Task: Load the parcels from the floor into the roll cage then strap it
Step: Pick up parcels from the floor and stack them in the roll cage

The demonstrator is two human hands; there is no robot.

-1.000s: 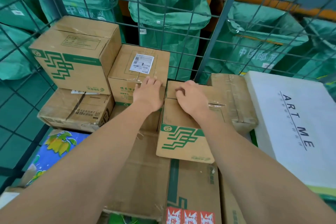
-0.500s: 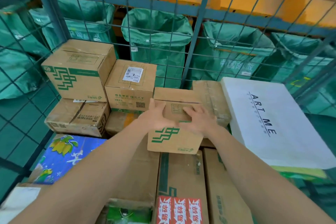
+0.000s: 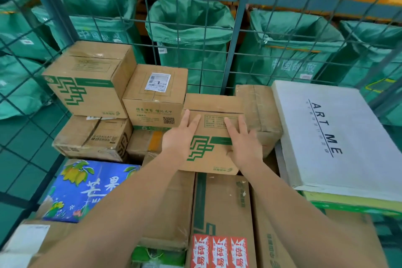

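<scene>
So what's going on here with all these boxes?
A person is loading parcels into a wire roll cage. The left hand and right hand press with straight fingers on a small cardboard box with a green logo. It sits on the stack between a labelled box and a taped brown box. A white ART ME box lies to the right. No strap is in view.

A small brown box (image 3: 214,150) with a green stepped logo rests on long cartons (image 3: 221,202), the left hand (image 3: 180,137) and right hand (image 3: 244,143) flat on its top. Just left of the grip stands a labelled box (image 3: 155,95), and beyond it a larger logo box (image 3: 87,80). Right of the grip are a taped carton (image 3: 261,111), then a white flat box (image 3: 326,137). Behind all stands the cage mesh (image 3: 238,28).
</scene>
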